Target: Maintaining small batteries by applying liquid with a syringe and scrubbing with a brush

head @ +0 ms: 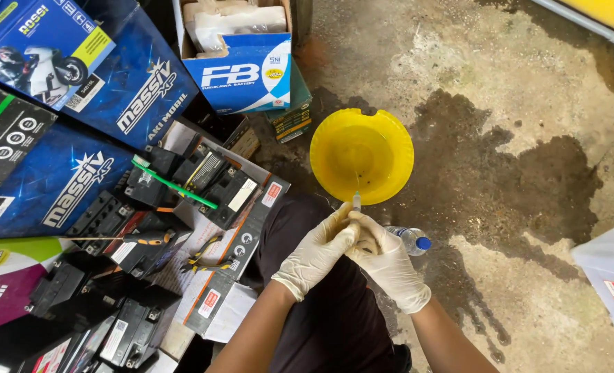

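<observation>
A small syringe (356, 204) is held between both gloved hands above the person's lap, its long axis running away from the body, with the tip pointed up-frame towards the yellow bowl (362, 156) on the stained concrete floor (514, 103). The left hand (317, 252) is closed around the barrel from the left, and the right hand (388, 266) is wrapped over it from the right; what the right fingers press is hidden, possibly the plunger. The tip lies at the bowl's near rim. A clear bottle with a blue cap (410, 240) is seen just beside the right hand. Black batteries (213, 181) and a green toothbrush (172, 182) lie well apart to the left.
</observation>
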